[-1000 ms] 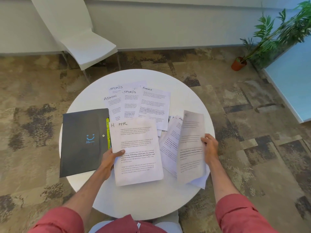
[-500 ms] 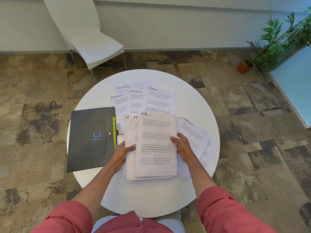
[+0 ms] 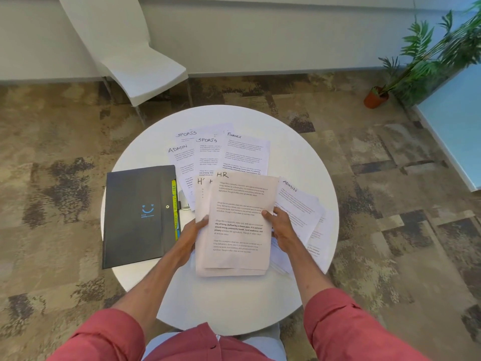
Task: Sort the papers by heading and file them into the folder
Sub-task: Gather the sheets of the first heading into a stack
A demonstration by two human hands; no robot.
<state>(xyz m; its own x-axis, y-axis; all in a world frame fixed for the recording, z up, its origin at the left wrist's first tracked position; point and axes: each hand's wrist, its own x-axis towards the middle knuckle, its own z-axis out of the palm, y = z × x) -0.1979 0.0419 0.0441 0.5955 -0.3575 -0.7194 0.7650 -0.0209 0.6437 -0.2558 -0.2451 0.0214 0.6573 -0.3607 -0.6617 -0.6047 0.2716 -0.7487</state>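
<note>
A small stack of sheets headed HR (image 3: 238, 222) is held above the round white table (image 3: 299, 142). My left hand (image 3: 191, 234) grips the stack's left edge and my right hand (image 3: 279, 229) grips its right edge. A closed dark folder (image 3: 139, 214) with a blue smile logo and yellow tabs lies at the table's left. Behind the stack lie sheets headed SPORTS (image 3: 205, 149), FINANCE (image 3: 246, 155) and ADMIN (image 3: 179, 158). Another pile topped by an ADMIN sheet (image 3: 299, 204) lies to the right, partly under my right hand.
A white chair (image 3: 135, 66) stands beyond the table at the back left. A potted plant (image 3: 421, 63) stands on the patterned carpet at the back right, beside a pale blue panel (image 3: 458, 126).
My right hand carried a sheet from the right pile over to the HR sheet in my left hand. Both hands now hold the HR sheets together as one stack.
</note>
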